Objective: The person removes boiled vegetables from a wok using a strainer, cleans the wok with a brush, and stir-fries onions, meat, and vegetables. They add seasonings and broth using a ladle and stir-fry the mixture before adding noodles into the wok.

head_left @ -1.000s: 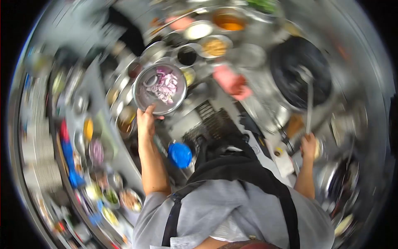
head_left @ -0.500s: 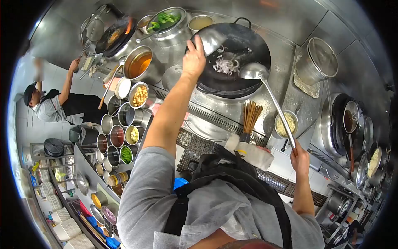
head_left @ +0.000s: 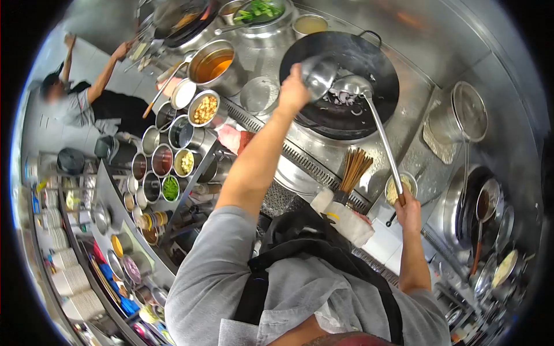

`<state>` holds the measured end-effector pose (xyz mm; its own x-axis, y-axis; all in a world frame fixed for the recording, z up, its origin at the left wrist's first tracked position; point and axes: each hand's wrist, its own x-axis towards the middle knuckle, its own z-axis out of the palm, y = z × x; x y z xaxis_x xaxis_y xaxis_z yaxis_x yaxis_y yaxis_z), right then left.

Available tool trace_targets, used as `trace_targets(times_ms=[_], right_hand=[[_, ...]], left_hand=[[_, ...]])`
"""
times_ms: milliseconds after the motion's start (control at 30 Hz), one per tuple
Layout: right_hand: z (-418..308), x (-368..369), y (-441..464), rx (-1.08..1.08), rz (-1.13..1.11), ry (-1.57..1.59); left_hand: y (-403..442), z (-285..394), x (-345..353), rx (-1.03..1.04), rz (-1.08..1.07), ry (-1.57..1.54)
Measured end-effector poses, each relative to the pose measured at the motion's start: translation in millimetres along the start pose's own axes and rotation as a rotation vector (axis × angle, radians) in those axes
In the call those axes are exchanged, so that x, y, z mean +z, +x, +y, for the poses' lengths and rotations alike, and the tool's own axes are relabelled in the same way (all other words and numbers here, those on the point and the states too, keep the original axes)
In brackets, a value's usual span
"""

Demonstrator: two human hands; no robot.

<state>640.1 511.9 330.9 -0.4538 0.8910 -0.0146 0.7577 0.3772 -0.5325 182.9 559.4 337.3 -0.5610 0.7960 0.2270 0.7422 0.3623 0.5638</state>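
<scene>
Judging by slant of steel bowl, is at tipping-out step. Holds bowl over wok in left hand, with fingers clamped at rim; perhaps emptied, given motion blur. Grips ladle in right hand, with fingers closed round handle near its end. Has sliced onion inside wok, right by head of ladle. Calls next for drawing bowl clear of ladle, then spreading onion evenly.
</scene>
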Motion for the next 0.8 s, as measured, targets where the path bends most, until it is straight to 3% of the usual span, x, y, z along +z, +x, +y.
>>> trace_targets(times_ms=[67,100,133,200,233,267,333,400,433,467,500,567,667,800], right_hand=[[-12,1,17,0.064,-0.06,0.057],[-9,6,22,0.009,-0.088,0.053],[-2,15,28,0.009,-0.05,-0.016],[-11,27,41,0.022,-0.029,-0.141],[-22,31,42,0.038,-0.046,-0.208],[-15,40,43,-0.107,-0.028,-0.203],[-21,55,43,-0.082,-0.001,-0.363],[-34,72,49,-0.37,0.263,-0.346],[-30,80,66,-0.67,0.356,-0.204],[-87,91,45,-0.867,0.469,0.03],[-133,112,24,-1.0,0.366,0.191],[-205,166,-17,-1.13,-0.059,0.316],[-286,255,-74,-1.205,-0.605,0.204],[-356,350,-121,-1.173,-1.03,-0.048]], left_hand=[[-6,-25,-59,-0.386,-0.097,-0.361],[-11,-76,-56,-0.385,-0.012,-0.57],[-30,-94,-82,-0.419,0.056,-0.561],[-92,-123,-145,-0.45,0.155,-0.832],[-128,-129,-177,-0.512,0.198,-0.882],[-171,-132,-206,-0.578,0.259,-0.933],[-263,-144,-258,-0.74,0.274,-0.883],[-368,-149,-289,-0.72,0.555,-1.016],[-424,-149,-308,-0.742,0.621,-1.056],[-482,-144,-328,-0.759,0.68,-1.097],[-539,-135,-345,-0.715,0.79,-1.104],[-648,-103,-382,-0.686,0.982,-1.057],[-797,-27,-419,-0.633,1.411,-0.953],[-920,98,-455,-0.783,1.954,-0.375]])
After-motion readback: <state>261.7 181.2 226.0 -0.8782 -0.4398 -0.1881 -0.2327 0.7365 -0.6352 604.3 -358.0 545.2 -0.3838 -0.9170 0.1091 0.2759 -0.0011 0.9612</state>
